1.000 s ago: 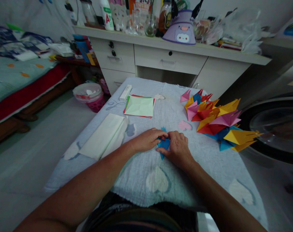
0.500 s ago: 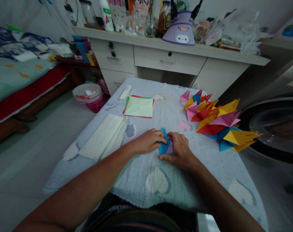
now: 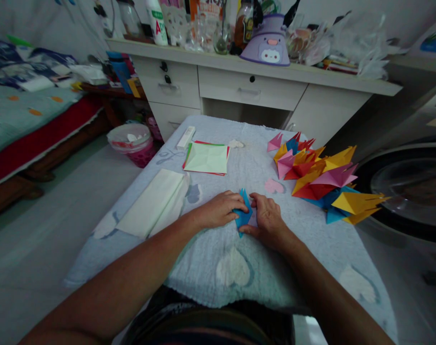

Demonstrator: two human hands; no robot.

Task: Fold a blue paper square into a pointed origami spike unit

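Note:
A blue piece of folded origami paper, narrow and pointed at both ends, lies on the cloth-covered table in front of me. My left hand is closed on its left side, with the fingers over the paper's upper half. From the right, my right hand holds the same paper, its thumb at the lower point and its curled index finger beside the upper right edge. Farther right stands a cluster of folded paper cranes in yellow, red, pink and blue. Ahead and left is a stack of square paper sheets, pale green on top.
A folded white sheet lies left of my left arm, and a small white box sits behind it. Beyond the table is a white cabinet. A pink bin stands left, a front-loading washing machine right.
My right thumb has shifted slightly up and to the right, so the paper's lower point now shows. My left hand stays in place on the paper.

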